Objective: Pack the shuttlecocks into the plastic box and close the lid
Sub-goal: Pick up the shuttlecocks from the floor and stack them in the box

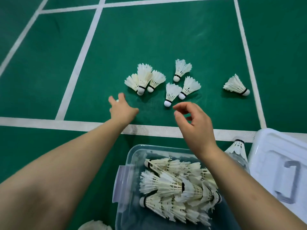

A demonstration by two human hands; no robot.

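Several white feather shuttlecocks lie on the green court floor: a cluster point(144, 79) at the centre, a looser group point(172, 93) to its right, and a single one point(236, 85) far right. The clear plastic box point(128, 165) stands open near me, holding several shuttlecocks point(176, 186). Its white lid point(275, 163) lies flat to the right of the box. My left hand point(122, 108) stretches out, fingers spread and empty, just below the left cluster. My right hand point(194, 120) hovers above the box's far side, fingers loosely curled and empty, close to the nearest shuttlecock point(171, 95).
White court lines point(79, 57) cross the green floor; one runs just beyond the box. One shuttlecock point(237, 146) leans between the box and the lid. Another white shuttlecock point(96, 225) shows at the bottom edge, left of the box.
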